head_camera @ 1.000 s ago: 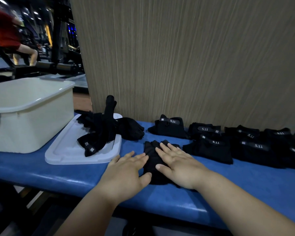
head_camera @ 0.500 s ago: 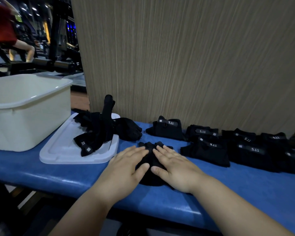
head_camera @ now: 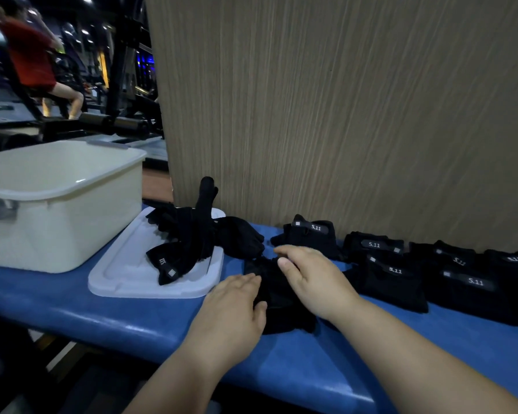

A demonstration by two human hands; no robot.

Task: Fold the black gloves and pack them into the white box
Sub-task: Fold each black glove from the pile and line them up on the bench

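A black glove [head_camera: 281,306] lies on the blue padded bench [head_camera: 102,318] in front of me. My left hand [head_camera: 234,315] presses flat on its left side with straight fingers. At the glove's far end, my right hand [head_camera: 311,279] pinches the fabric between thumb and curled fingers. The white box [head_camera: 60,210] stands at the left, open; I cannot see what is in it. Its white lid [head_camera: 123,276] lies beside it and carries a loose heap of unfolded black gloves [head_camera: 192,237].
Several folded black gloves [head_camera: 392,279] marked 5.11 sit in rows on the bench at the right. A wood-grain panel [head_camera: 341,115] rises right behind the bench. Gym machines and a person in a red top [head_camera: 30,55] are far back left.
My right hand has slid forward from lying flat on the glove to pinching its far end. The left hand stays pressed on the glove's left side. The camera has shifted slightly.
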